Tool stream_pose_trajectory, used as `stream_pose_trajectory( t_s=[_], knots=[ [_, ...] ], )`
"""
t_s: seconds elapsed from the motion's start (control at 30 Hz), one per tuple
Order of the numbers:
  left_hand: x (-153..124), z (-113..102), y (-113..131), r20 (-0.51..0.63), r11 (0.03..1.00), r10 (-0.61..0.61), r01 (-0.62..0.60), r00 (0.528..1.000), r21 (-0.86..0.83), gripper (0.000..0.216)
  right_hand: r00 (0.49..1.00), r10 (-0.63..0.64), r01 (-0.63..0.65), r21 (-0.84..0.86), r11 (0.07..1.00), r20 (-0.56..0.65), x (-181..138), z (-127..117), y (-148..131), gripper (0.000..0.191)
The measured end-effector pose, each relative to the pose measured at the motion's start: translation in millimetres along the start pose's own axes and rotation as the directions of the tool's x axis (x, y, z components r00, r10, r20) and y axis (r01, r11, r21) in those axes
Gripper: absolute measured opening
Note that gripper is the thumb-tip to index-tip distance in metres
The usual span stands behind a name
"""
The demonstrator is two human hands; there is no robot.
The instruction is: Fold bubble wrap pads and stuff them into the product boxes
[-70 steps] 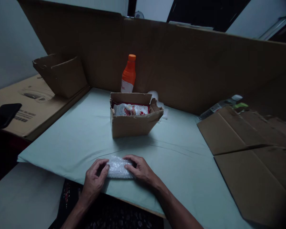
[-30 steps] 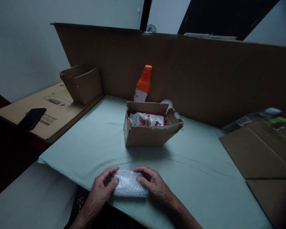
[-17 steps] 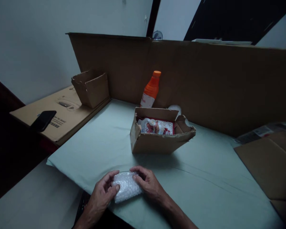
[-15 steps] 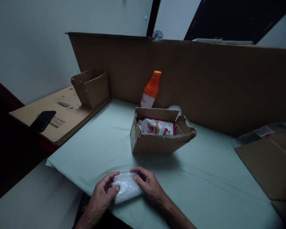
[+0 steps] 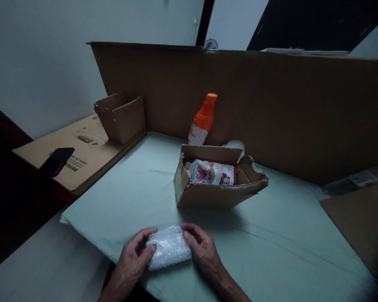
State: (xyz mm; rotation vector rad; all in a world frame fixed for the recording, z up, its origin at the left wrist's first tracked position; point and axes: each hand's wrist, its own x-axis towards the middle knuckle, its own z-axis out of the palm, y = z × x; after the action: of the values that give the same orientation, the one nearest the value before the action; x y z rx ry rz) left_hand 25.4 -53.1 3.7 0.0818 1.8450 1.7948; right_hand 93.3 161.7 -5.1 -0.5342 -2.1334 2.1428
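A flat packet of clear bubble wrap [image 5: 169, 248] is held between my two hands, low over the near edge of the cloth-covered table. My left hand [image 5: 132, 259] grips its left end, thumb on top. At the right end, my right hand [image 5: 204, 248] pinches the upper corner between thumb and fingers. Whatever the wrap may contain cannot be made out. Just beyond my hands stands an open cardboard box [image 5: 214, 196], with a printed white and red food packet [image 5: 212, 173] inside it.
An orange bottle [image 5: 204, 119] and a rounded whitish object [image 5: 235, 145] stand behind the box. To the left, a smaller open carton [image 5: 126, 119] and a phone [image 5: 57, 161] rest on a flat box [image 5: 91, 163]. A tall cardboard panel [image 5: 271, 100] borders the back.
My right hand has shifted slightly to the right, and more of the bubble wrap's width shows between my hands. The camera view has turned a little left.
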Motion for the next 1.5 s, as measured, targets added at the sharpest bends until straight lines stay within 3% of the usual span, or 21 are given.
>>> stream_pose_trajectory(
  t_s=[0.2, 0.4, 0.5, 0.6, 0.67, 0.8, 0.97, 1.07, 1.23, 1.5],
  knots=[
    [11, -18, 1, -0.132, 0.999, 0.041, -0.04, 0.99, 0.005, 0.051, 0.999, 0.021, -0.023, 0.061, 0.998, 0.036, 1, -1, 2, 0.046],
    [10, -12, -1, -0.108, 1.0, 0.025, -0.025, 0.994, -0.003, 0.051, 0.999, 0.012, -0.012, 0.016, 1.0, 0.045, 3, -2, -2, 0.046],
    [9, -12, -2, -0.043, 0.999, 0.029, -0.028, 0.999, 0.015, 0.05, 0.998, -0.031, 0.033, -0.038, 0.999, 0.059, 3, -3, -2, 0.043],
    [7, -11, -2, 0.014, 0.999, 0.027, -0.028, 1.0, 0.041, 0.048, 0.996, -0.073, 0.079, -0.147, 0.986, 0.045, 1, -4, -2, 0.035],
    [7, -10, -2, 0.014, 0.997, 0.035, -0.036, 0.999, 0.062, 0.046, 0.985, -0.173, 0.17, -0.267, 0.949, 0.011, -2, -4, -4, 0.028],
    [8, -10, -3, -0.048, 0.99, 0.075, -0.068, 0.996, 0.125, 0.046, 0.888, -0.459, 0.412, -0.47, 0.78, 0.017, -12, -5, -11, 0.018],
    [8, -1, 0, -0.104, 0.975, 0.094, -0.07, 0.99, 0.21, 0.047, 0.748, -0.628, 0.612, -0.588, 0.529, 0.215, -26, 4, -11, 0.033],
    [3, 14, 2, -0.138, 0.976, 0.118, -0.089, 0.983, 0.199, 0.046, 0.738, -0.615, 0.62, -0.64, 0.454, 0.279, -31, 11, -6, 0.041],
    [-8, 36, 1, -0.173, 0.99, 0.108, -0.09, 0.979, 0.112, 0.049, 0.767, -0.557, 0.59, -0.691, 0.418, 0.317, -33, 11, -5, 0.047],
    [-16, 35, 2, -0.175, 0.992, 0.031, -0.052, 0.984, -0.117, 0.069, 0.789, -0.474, 0.588, -0.705, 0.398, 0.39, -32, 11, -5, 0.061]
  ],
)
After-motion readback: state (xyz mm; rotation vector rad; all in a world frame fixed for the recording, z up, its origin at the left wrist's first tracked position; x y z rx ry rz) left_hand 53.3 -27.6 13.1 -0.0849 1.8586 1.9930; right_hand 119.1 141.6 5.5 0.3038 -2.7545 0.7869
